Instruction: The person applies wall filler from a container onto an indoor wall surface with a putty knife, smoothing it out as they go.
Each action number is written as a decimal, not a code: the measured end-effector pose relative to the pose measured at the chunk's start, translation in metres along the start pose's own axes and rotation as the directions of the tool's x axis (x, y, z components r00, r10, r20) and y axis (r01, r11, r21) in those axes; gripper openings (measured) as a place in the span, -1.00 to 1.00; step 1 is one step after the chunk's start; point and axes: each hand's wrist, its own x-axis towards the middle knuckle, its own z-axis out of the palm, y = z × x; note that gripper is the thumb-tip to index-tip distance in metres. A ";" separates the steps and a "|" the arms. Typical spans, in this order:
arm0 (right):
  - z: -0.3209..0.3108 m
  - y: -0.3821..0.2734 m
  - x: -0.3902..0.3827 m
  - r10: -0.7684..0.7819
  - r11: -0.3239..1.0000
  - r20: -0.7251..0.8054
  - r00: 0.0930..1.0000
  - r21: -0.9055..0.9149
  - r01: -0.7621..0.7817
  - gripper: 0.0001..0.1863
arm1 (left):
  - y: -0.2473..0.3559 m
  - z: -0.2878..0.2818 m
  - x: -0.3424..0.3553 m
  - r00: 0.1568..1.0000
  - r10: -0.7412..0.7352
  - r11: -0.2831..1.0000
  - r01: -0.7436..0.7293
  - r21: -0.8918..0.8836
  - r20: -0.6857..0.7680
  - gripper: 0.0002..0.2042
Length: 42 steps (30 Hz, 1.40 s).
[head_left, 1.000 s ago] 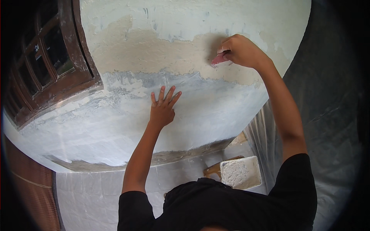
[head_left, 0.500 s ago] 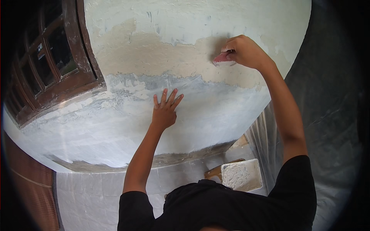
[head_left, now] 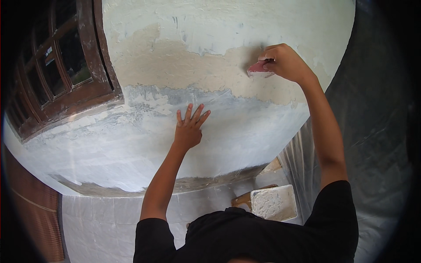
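Observation:
In front of me stands a wall (head_left: 144,162) with patchy white and grey coating and a bare beige band (head_left: 175,65) across its upper part. My right hand (head_left: 287,63) is closed on a reddish putty scraper (head_left: 258,67), whose edge lies against the wall at the right end of that beige band. White paste coats the scraper's lower edge. Lower and to the left, my left hand (head_left: 188,129) is spread flat on the white-grey area, fingers apart and holding nothing.
A brown wooden window frame (head_left: 98,87) with dark panes borders the wall at left. Below stands a tray of white paste (head_left: 274,202) beside a brown object (head_left: 242,200) on the grey tiled floor (head_left: 109,223). Translucent plastic sheeting (head_left: 302,153) hangs at right.
The view has shifted slightly, so the wall and window appear a little farther right. The scraper shows almost no travel along the wall. My left hand stays spread on the wall.

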 end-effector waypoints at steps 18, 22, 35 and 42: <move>-0.018 0.030 -0.030 0.185 0.943 -0.128 0.974 0.301 -0.140 -0.83 | 0.001 -0.007 0.002 0.990 -0.005 0.998 0.013 -0.056 0.142 -0.17; 0.000 0.034 -0.064 0.349 0.826 -0.129 0.928 0.509 -0.240 -0.86 | -0.001 -0.007 0.001 0.989 -0.008 0.998 0.016 -0.055 0.148 -0.18; 0.171 0.012 -0.154 0.610 -0.128 0.127 0.782 0.990 -0.060 -0.81 | 0.000 -0.002 -0.001 0.989 0.040 0.999 -0.042 0.012 0.144 -0.19; 0.218 -0.019 -0.202 0.670 -0.479 0.300 0.679 0.873 0.087 -0.81 | -0.006 -0.008 -0.001 0.994 0.040 0.995 -0.030 -0.091 0.102 -0.17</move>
